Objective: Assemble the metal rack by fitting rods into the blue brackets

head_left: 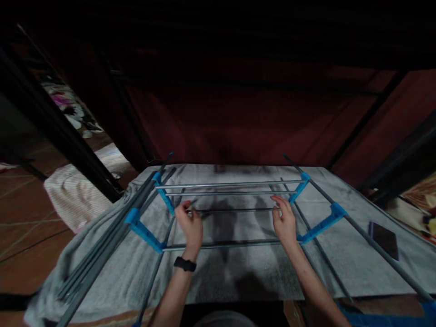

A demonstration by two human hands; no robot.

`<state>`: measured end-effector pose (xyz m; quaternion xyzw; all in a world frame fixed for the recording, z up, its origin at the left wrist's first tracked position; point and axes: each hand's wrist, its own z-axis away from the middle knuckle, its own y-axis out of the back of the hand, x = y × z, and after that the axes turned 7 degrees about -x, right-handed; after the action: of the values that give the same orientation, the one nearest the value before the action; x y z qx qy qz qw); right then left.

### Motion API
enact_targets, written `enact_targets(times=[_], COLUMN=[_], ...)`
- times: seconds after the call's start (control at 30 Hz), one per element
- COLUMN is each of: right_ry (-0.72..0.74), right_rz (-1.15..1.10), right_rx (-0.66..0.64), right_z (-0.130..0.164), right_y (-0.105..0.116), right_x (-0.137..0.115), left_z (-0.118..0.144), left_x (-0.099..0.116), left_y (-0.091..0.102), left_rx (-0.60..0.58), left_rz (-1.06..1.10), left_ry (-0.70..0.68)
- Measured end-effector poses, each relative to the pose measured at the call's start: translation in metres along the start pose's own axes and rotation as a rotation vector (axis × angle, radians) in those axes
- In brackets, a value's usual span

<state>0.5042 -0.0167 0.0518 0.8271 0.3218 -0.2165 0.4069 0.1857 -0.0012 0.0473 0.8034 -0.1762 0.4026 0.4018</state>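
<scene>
A rack frame of grey metal tubes with blue plastic connectors lies on a grey blanket. My left hand (pixel 190 227), with a black band on the wrist, is curled at the left end of a thin grey crossbar (pixel 235 210), beside a blue connector (pixel 165 200). At the bar's right end my right hand (pixel 285 222) has its fingers and thumb closed around it, close to another blue connector (pixel 297 193). Two crossbars (pixel 231 185) run beyond my hands, and a thicker one (pixel 238 244) passes below my wrists. My fingers partly hide the bar's ends.
Several loose grey tubes (pixel 105 245) lie together on the left of the grey blanket (pixel 235 277). A dark phone (pixel 384 240) rests at the right. Dark posts (pixel 64 122) and a dark red cloth (pixel 225 122) stand around. A striped cloth (pixel 80 193) is at the left.
</scene>
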Motion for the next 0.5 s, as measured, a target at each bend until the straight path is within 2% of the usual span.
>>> enact_targets(times=[0.03, 0.1, 0.2, 0.27, 0.3, 0.37, 0.43, 0.5], right_ry=[0.071, 0.182, 0.294, 0.358, 0.386, 0.421, 0.426, 0.419], right_rz=[0.016, 0.060, 0.158, 0.236, 0.277, 0.358, 0.434, 0.485], right_rx=[-0.024, -0.090, -0.198, -0.262, -0.294, -0.352, -0.399, -0.426], right_z=[-0.013, -0.036, -0.062, -0.073, -0.077, -0.083, -0.088, -0.092], right_y=[-0.002, -0.011, -0.033, -0.048, -0.054, -0.061, -0.065, -0.066], right_x=[-0.014, -0.038, -0.061, -0.070, -0.072, -0.075, -0.076, -0.076], left_z=[-0.002, -0.022, -0.085, -0.136, -0.161, -0.200, -0.224, -0.231], left_x=[0.028, 0.084, 0.153, 0.181, 0.189, 0.191, 0.176, 0.149], left_y=[0.004, 0.014, 0.028, 0.037, 0.043, 0.056, 0.073, 0.091], left_rx=[-0.013, 0.033, 0.118, 0.078, 0.001, -0.069, -0.123, -0.186], left_rz=[0.026, 0.060, 0.084, 0.043, -0.019, -0.060, -0.074, -0.045], left_ry=[-0.062, -0.176, -0.246, -0.279, -0.279, -0.299, -0.298, -0.231])
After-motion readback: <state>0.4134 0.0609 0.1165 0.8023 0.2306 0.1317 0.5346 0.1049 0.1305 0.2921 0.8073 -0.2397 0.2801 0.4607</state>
